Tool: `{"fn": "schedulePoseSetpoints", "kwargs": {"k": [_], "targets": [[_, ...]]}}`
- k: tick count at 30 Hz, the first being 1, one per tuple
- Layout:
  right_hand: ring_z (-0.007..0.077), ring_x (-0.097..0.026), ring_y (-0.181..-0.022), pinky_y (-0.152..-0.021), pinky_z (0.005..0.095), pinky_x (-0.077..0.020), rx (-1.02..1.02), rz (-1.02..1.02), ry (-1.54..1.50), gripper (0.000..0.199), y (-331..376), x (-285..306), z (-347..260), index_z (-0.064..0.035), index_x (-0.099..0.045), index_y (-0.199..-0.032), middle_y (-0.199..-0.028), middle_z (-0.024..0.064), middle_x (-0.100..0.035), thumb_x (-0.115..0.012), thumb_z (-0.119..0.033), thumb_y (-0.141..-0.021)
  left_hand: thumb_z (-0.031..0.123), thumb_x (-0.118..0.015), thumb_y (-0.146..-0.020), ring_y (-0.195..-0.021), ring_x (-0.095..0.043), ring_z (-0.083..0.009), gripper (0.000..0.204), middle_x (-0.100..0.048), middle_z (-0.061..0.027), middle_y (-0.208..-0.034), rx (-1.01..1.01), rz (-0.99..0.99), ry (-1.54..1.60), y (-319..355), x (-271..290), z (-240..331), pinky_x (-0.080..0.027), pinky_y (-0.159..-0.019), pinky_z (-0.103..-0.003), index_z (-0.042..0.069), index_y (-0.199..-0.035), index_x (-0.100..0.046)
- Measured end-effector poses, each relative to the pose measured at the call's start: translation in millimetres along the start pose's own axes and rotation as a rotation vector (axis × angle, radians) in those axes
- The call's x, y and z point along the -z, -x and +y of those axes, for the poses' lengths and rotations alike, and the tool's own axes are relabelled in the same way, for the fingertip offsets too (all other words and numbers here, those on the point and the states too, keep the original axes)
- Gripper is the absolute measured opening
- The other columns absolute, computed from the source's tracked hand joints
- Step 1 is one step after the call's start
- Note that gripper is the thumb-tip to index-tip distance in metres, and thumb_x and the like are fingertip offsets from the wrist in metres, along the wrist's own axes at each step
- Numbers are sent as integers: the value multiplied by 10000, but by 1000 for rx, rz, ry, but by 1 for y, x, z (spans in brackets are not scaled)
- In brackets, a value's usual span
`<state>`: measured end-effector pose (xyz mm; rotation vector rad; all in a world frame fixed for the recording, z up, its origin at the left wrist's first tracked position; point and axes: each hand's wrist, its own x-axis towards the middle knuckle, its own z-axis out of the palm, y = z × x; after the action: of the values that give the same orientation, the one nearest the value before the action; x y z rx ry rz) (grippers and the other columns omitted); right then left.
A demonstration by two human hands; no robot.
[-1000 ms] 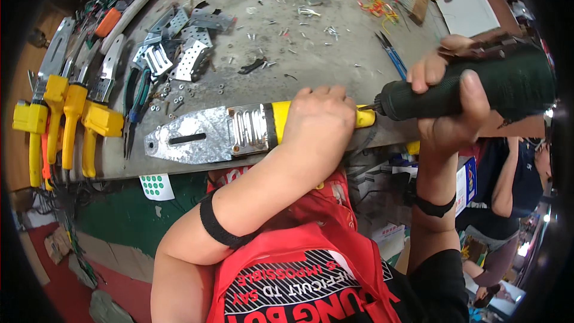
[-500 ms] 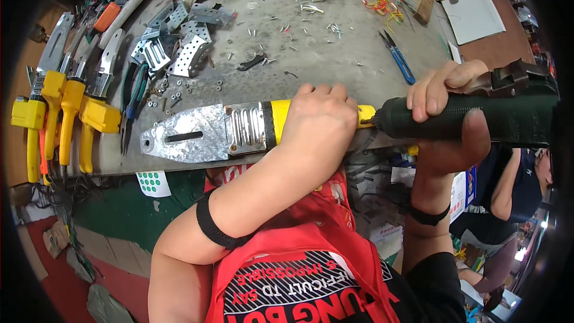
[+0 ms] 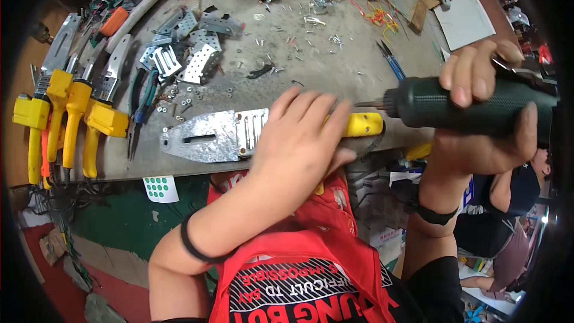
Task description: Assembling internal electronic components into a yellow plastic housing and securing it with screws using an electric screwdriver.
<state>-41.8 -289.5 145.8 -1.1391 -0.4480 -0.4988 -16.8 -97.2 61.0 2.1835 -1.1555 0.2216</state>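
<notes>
Hands are held apart, two at work: the right hand [image 3: 482, 78] is wrapped tight round one dark green driver [image 3: 418, 103], whose single bit [image 3: 369, 105] is aimed leftward. The left hand [image 3: 297, 134], slightly blurred, fingers half straightened, is laid across one yellow-handled tool [image 3: 252, 131]; whether it is clamped there cannot be told. And that tool is seen flat along the near edge of the grey bench [image 3: 335, 78]: silvery plate [image 3: 224, 125] mottled, pierced by one long slot, ribbed guard beside it, rounded yellow end left showing. Out to the left, one pair of pliers [image 3: 142, 113] is spotted, then four more yellow grips [image 3: 107, 121], bunched. Farther back, perforated metal pieces [image 3: 200, 66] are heaped, too overlapped to be counted; loose screws [image 3: 336, 40] are scattered, and one blue-handled cutter [image 3: 391, 61] is laid rightward.
</notes>
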Motion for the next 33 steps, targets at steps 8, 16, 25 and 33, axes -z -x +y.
{"fn": "schedulePoseSetpoints", "kwargs": {"k": [8, 16, 25, 33], "targets": [[179, -489, -675, -685, 322, -403, -182, -104, 194, 470, -10, -48, 60, 17, -449, -1159, -786, 90, -497, -458, -341, -855, 469, -686, -690, -1290, -390, -335, 724, -415, -161, -1379, 5, -172, -23, 76, 14, -8, -322, -1015, -491, 149, -1313, -503], [158, -466, -636, -655, 314, -402, -261, -62, 244, 474, -18, -68, 68, 19, -439, -1096, -761, 73, -460, -522, -332, -788, 330, -602, -746, -1248, -436, -286, 567, -484, -122, -1249, -71, 34, -49, 76, -8, -26, -357, -996, -472, 175, -1288, -536], [148, -473, -612, -655, 288, -391, -261, -85, 459, 449, -14, -42, 48, -31, -375, -1015, -765, 54, -437, -566, -337, -747, 233, -493, -819, -1329, -336, -275, 463, -400, -92, -1404, -95, 163, 4, 74, -32, -19, -332, -989, -491, 130, -1271, -493], [145, -474, -585, -603, 254, -403, -300, -112, 413, 403, -13, -44, 72, -36, -381, -1005, -749, 65, -439, -568, -306, -771, 282, -520, -779, -1337, -307, -260, 443, -379, -64, -1424, -144, 154, -10, 70, -38, -23, -252, -1044, -471, 153, -1203, -521]]}}
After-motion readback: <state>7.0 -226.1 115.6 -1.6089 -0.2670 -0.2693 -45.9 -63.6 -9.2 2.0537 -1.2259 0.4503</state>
